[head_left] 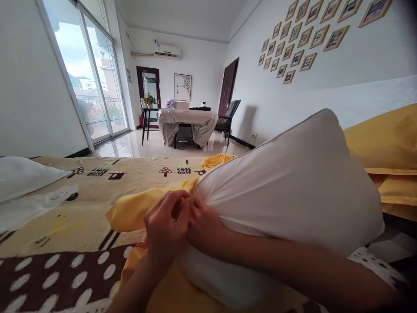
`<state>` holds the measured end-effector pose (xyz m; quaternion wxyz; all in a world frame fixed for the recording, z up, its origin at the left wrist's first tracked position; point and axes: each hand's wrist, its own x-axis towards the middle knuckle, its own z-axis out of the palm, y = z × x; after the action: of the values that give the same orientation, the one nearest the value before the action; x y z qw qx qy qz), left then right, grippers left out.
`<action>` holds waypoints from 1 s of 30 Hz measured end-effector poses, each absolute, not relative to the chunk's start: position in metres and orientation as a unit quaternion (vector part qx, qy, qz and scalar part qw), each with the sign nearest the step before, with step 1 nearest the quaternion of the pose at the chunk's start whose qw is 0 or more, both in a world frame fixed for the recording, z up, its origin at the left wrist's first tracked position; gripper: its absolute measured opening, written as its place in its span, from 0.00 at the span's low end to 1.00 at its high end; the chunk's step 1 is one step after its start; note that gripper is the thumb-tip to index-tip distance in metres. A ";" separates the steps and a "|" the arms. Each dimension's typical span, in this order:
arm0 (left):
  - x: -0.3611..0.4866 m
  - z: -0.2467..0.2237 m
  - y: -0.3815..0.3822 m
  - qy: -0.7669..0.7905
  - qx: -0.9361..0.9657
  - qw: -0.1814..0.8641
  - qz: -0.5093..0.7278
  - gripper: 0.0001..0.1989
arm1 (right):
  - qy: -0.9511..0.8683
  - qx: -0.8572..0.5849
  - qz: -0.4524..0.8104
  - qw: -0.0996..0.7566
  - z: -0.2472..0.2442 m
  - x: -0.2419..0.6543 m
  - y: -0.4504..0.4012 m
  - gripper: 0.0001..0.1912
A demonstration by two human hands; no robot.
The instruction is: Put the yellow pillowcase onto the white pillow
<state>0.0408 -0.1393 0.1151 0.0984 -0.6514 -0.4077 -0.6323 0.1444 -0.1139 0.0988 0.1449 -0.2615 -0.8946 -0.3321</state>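
my left hand (167, 221) clamps the yellow cover (140, 208), touching my right hand (205, 224), which grips the white pillow's (286, 182) gathered end above the patterned blanket (94, 202); how much pillow the cover contains, i cannot tell.

From our single head-worn camera we look forward and down, very near our left hand (167, 226), right hand (205, 224) and the white pillow (293, 182), then out across the patterned blanket (91, 191) to the far wall (203, 56) with its air conditioner (167, 51).
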 end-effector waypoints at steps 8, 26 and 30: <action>0.050 0.093 -0.122 -0.414 -0.797 -0.015 -0.440 0.14 | -0.830 -0.517 -0.203 0.050 0.125 0.185 -0.040 0.13; 0.017 0.043 -0.053 -0.501 -0.842 -0.125 -0.157 0.28 | -0.857 -0.495 -0.137 -0.036 0.088 0.173 -0.004 0.18; -0.007 0.041 -0.039 -0.564 -0.794 -0.134 -0.186 0.21 | -0.885 -0.457 -0.073 -0.039 0.089 0.157 -0.012 0.11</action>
<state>-0.0068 -0.0389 0.0405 -0.1339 -0.7935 -0.5638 -0.1857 0.1571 -0.0122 0.0888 -0.0392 -0.4574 -0.8854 -0.0732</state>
